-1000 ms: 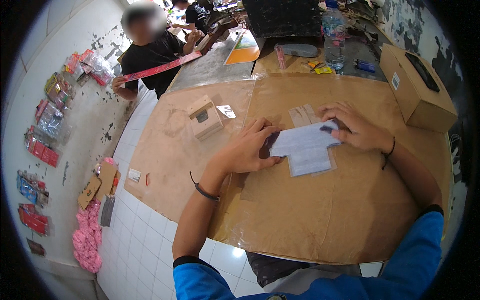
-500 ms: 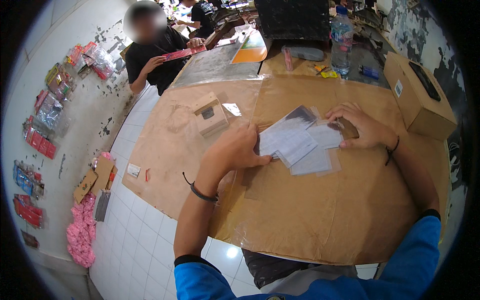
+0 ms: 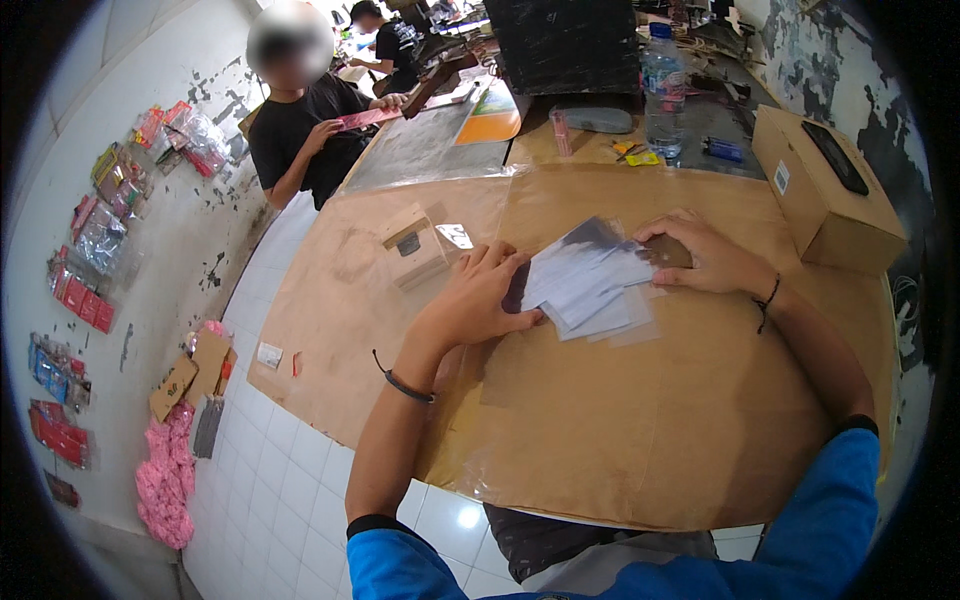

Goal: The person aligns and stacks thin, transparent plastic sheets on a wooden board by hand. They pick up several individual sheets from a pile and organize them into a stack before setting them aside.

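Note:
A loose pile of white paper slips in clear plastic sleeves (image 3: 590, 280) lies on the brown-covered table in front of me, its pieces fanned at different angles. My left hand (image 3: 482, 298) cups the pile's left edge, thumb and fingers apart. On the opposite side, my right hand (image 3: 700, 256) curves round the right edge, its thumb and fingers likewise spread. Both hands touch the sleeves from the sides, and neither is closed round them. Beyond my left hand sits a small light-brown box (image 3: 415, 245) with a dark opening.
A cardboard box (image 3: 830, 200) bearing a dark phone (image 3: 834, 157) stands at the right. Far back are a water bottle (image 3: 663, 95), a grey case (image 3: 592, 119) and a black box (image 3: 562, 50). A person (image 3: 310, 130) at the far left holds a red-pink strip (image 3: 367, 118).
My hands have come closer together, and the pile between them is narrower and more overlapped. My right hand has shifted left. The view has tilted slightly.

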Tool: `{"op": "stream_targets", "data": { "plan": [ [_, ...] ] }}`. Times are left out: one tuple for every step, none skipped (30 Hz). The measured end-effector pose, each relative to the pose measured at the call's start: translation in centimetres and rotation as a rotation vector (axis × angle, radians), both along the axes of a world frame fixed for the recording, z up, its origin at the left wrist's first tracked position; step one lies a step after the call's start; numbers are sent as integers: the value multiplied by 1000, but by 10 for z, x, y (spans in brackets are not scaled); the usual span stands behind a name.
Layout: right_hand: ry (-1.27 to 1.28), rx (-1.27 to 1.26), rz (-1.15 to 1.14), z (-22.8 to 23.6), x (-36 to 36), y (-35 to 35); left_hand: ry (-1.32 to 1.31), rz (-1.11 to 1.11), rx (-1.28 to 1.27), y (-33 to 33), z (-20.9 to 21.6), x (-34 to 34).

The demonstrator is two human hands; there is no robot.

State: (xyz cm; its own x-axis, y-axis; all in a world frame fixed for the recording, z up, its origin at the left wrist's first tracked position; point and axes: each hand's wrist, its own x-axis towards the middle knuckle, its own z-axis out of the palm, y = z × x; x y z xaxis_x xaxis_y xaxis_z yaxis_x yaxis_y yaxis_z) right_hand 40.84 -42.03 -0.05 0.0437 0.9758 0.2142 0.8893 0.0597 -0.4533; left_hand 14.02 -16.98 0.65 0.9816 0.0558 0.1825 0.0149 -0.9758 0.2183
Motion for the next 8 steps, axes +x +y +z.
{"op": "stream_targets", "data": {
  "plan": [
    [3, -21, -2, 3, -2, -1, 1, -18, -15, 2, 0, 0],
    [12, -40, -4, 3, -2, -2, 24, -27, -55, 4, -1, 2],
    [19, -59, -6, 4, -3, -2, 48, -35, -95, 6, -1, 2],
    [-25, -54, 6, 6, -4, -3, 71, -42, -134, 6, -1, 4],
    [-63, -45, 21, 6, -6, -3, 101, -25, -139, 5, 2, 4],
    [-102, -37, 36, 6, -8, -4, 132, -6, -144, 3, 5, 3],
    [-96, -40, 32, 6, -9, -6, 162, 13, -149, 1, 9, 3],
    [-94, -45, 25, 7, -9, -8, 167, 8, -141, 0, 11, 4]
  ]
}}
